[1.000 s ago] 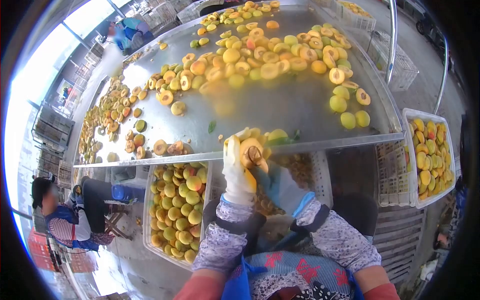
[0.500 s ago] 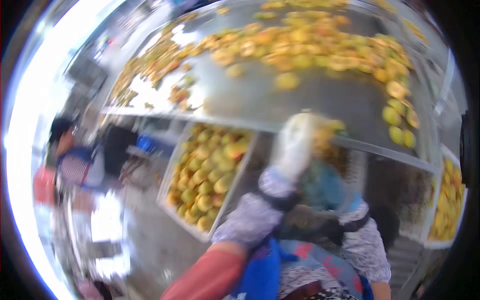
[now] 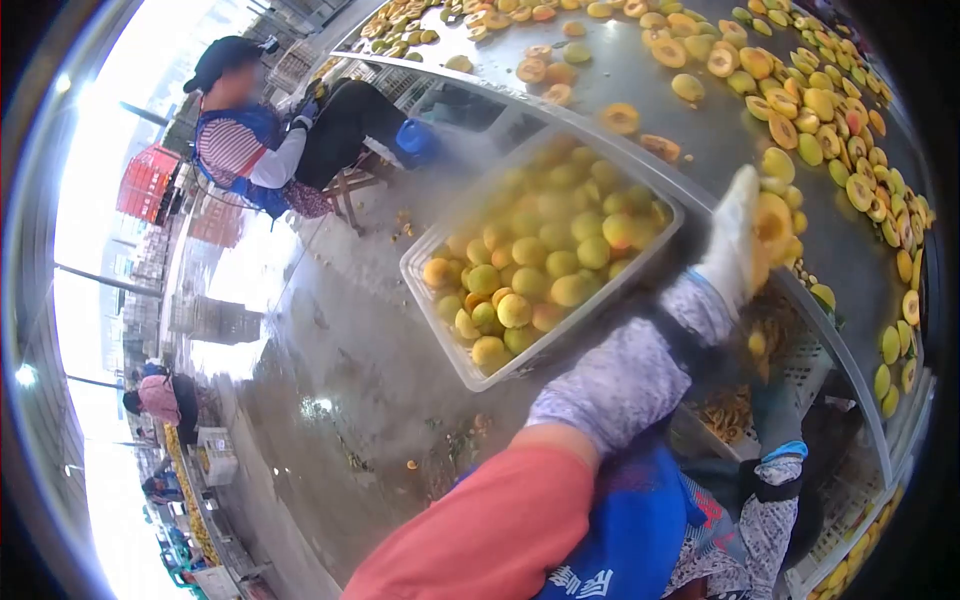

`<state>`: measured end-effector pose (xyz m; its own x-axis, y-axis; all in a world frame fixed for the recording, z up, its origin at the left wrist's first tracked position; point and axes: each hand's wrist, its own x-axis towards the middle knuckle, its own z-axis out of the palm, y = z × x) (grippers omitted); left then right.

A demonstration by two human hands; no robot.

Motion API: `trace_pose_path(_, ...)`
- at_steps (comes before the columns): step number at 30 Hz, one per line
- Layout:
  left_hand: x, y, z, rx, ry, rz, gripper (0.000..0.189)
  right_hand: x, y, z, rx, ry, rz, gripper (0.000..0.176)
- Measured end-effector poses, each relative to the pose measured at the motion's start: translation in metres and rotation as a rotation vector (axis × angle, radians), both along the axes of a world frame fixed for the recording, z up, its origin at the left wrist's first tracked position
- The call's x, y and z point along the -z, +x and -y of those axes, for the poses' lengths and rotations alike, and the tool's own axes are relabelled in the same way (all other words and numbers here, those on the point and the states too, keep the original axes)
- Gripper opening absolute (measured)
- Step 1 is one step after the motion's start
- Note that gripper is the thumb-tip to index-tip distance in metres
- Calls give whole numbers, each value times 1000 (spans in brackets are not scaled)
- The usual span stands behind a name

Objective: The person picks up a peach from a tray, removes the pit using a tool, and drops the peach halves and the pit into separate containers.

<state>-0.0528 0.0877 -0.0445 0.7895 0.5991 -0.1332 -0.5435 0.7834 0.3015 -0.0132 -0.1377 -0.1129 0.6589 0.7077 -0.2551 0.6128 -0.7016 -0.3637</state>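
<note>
My left hand (image 3: 730, 235), in a white glove, is at the near edge of the metal table (image 3: 640, 85). A cut yellow peach half (image 3: 773, 228) with its pit hollow facing out rests against the palm side, with more peach pieces beside it. Below the edge is my right hand (image 3: 780, 412), in a dark blue-green glove with a blue cuff. Its fingers are blurred, and I cannot see what they hold. A small yellow piece (image 3: 757, 344) shows just above it. Under the table edge a crate (image 3: 805, 365) contains brownish-orange scraps.
Left of my arm stands a white crate (image 3: 470, 375) of whole peaches. Many halves (image 3: 815, 100) are spread over the table. A co-worker (image 3: 245, 130) sits on a stool at upper left. The floor (image 3: 330, 330) is wet with scattered debris. More people are at far left.
The view has swung left and sharpened, bringing the seated co-worker and peach crate in clearly. My left hand stays near the table edge with peach pieces; my right hand remains low under it.
</note>
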Motion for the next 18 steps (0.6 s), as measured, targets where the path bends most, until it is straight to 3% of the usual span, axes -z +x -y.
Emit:
trace_pose_path(1,-1,-14,-20,-36,81,-113,31,6,5,4,4,-134,49,41)
trace_pose_path(4,15,-86,-76,-297,353,-525,24,41,20,25,18,-98,119,48)
trace_pose_path(5,-5,-126,-78,-383,427,-806,18,60,30,33,-21,-70,163,47)
trace_pose_path(8,62,-229,-132,-842,1158,-1288,24,46,24,19,18,-159,-51,53)
trace_pose_path(9,55,-262,-130,-871,1153,-1627,26,31,17,8,53,-221,-176,57)
trace_pose_path(12,149,-373,-173,-595,1362,-2118,29,47,19,9,-46,-87,25,54)
trace_pose_path(14,187,-391,-160,-429,1426,-2279,39,56,21,13,-94,-23,158,52)
trace_pose_path(18,172,-396,-158,-98,1100,-2164,57,63,25,6,-142,9,281,49)
